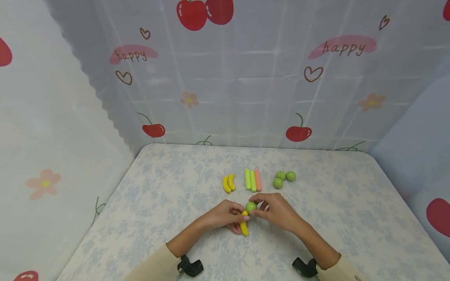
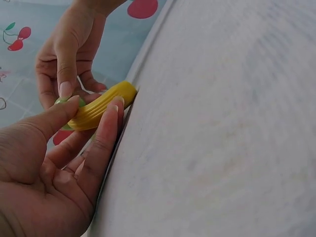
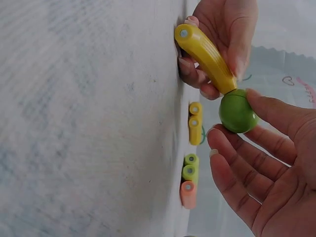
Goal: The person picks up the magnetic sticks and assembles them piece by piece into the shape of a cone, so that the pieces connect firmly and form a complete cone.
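Note:
My left hand (image 1: 225,215) pinches a yellow curved magnetic stick (image 3: 206,55) between thumb and fingers. A round metal disc shows in the stick's free end in the right wrist view. My right hand (image 1: 275,210) holds a green ball (image 3: 238,111) with thumb and fingertips. Ball and stick meet end to end, the ball at the stick's far tip. In the left wrist view, the yellow stick (image 2: 101,107) partly covers the ball, and its other end comes right down by the tabletop.
Beyond the hands lie two yellow curved sticks (image 1: 229,183), two light green straight sticks (image 1: 250,180) and an orange one (image 1: 258,180). Three green balls (image 1: 280,175) sit to their right. A printed curtain (image 1: 225,78) rises behind the patterned table (image 1: 175,168).

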Available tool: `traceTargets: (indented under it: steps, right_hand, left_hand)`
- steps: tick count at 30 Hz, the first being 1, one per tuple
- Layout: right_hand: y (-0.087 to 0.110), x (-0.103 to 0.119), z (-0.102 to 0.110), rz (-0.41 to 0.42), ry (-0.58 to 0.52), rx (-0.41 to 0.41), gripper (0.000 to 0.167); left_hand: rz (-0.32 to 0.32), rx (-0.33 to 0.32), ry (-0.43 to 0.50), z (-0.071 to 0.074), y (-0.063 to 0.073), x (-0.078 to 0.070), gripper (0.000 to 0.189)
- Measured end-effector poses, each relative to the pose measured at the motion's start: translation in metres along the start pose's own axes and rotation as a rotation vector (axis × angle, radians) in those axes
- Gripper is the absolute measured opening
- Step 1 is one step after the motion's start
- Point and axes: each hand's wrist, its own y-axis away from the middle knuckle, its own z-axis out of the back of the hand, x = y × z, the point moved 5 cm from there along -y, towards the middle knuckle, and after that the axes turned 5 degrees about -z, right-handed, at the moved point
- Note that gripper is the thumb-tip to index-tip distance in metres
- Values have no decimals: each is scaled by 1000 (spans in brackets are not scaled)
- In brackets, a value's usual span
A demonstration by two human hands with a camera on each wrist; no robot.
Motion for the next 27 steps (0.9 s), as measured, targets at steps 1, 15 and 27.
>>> traceTargets:
  steps: [1,15,27]
  right_hand:
    - [0,-1,0,-1,-5,3,29]
    - [-4,-3,-8,1,-51,70,31]
    - [-27,3,5,78,33,83,27]
  left_hand:
    - [-3,9,10,0,0,1,28]
    - [22,22,43,0,8,2,26]
    - [11,-2,49,2,22,8,28]
